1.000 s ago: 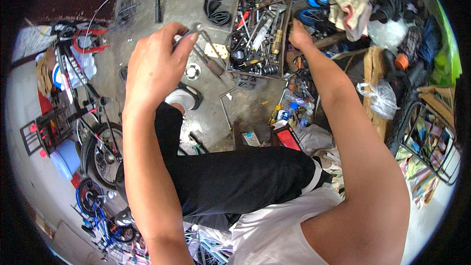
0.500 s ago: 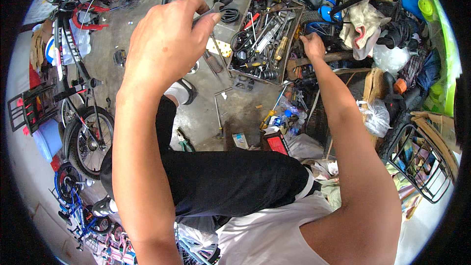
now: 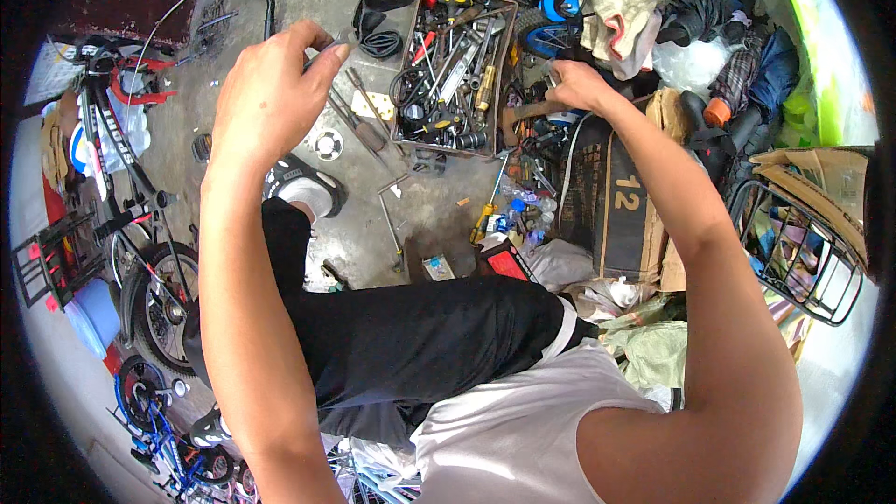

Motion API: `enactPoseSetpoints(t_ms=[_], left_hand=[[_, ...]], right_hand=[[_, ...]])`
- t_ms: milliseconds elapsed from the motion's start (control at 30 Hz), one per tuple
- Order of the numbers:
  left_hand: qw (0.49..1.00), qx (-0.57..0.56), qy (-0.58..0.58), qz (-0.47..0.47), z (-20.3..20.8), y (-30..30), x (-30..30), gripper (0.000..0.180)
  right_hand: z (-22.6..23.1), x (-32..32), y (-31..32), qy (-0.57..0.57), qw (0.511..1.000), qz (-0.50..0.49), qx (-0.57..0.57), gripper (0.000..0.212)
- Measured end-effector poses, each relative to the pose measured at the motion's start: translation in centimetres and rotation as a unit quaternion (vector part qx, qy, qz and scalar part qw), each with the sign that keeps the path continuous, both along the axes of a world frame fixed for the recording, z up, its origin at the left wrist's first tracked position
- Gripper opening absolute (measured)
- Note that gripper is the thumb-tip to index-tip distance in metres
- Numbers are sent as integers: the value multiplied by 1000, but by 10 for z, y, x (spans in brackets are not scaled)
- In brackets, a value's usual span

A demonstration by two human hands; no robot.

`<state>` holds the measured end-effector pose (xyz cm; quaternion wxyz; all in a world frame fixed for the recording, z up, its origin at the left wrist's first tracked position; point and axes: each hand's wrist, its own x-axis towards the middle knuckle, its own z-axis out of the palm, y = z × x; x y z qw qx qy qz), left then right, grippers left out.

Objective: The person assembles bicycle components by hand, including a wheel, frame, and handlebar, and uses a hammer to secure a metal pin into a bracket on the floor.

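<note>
My left hand (image 3: 271,98) is raised over the concrete floor, left of a tray of tools (image 3: 439,147). It pinches a small grey metal piece (image 3: 324,40) between thumb and fingertips. My right hand (image 3: 579,84) lies on the clutter at the tray's right side with its fingers curled. A wooden handle (image 3: 525,113) sticks out just below it; whether the hand grips anything is hidden. The tray holds several screwdrivers, wrenches and pliers.
Bicycles (image 3: 103,140) and a wheel (image 3: 163,303) stand at the left. My black-trousered leg and shoe (image 3: 308,189) cross the middle. A cardboard box (image 3: 616,196), rags (image 3: 621,0) and a black wire basket (image 3: 803,257) crowd the right. Loose tools lie on the floor.
My left hand, still pinching the metal piece, has drawn a little left, away from the tray. My right hand has stayed beside the tray's right edge.
</note>
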<state>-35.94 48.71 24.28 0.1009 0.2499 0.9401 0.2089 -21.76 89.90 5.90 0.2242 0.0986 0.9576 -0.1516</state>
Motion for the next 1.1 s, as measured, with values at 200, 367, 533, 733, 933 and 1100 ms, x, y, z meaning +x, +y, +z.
enactPoseSetpoints(t_ms=[200, 367, 533, 733, 933, 1100], left_hand=[[1000, -22, -17, 9, 2, 1, 3, 37], [999, -31, -31, 12, 1, 1, 4, 37], [999, -35, -29, 14, -2, -4, 7, 37], [998, -36, -49, 23, 1, -5, 7, 37], [997, -44, -52, 23, -3, -11, 6, 37], [998, -44, -41, 22, -9, -16, 5, 37]], right_hand=[[18, 82, -65, -153, 875, -299, -348, 24], [-18, 143, -129, -58, 741, -533, -405, 23], [-63, 163, -155, -15, 622, -668, -408, 23], [-133, 165, -206, -63, 401, -750, -523, 30], [-151, 134, -218, 22, 373, -615, -694, 35], [-118, 156, -219, -160, 549, -541, -617, 36]])
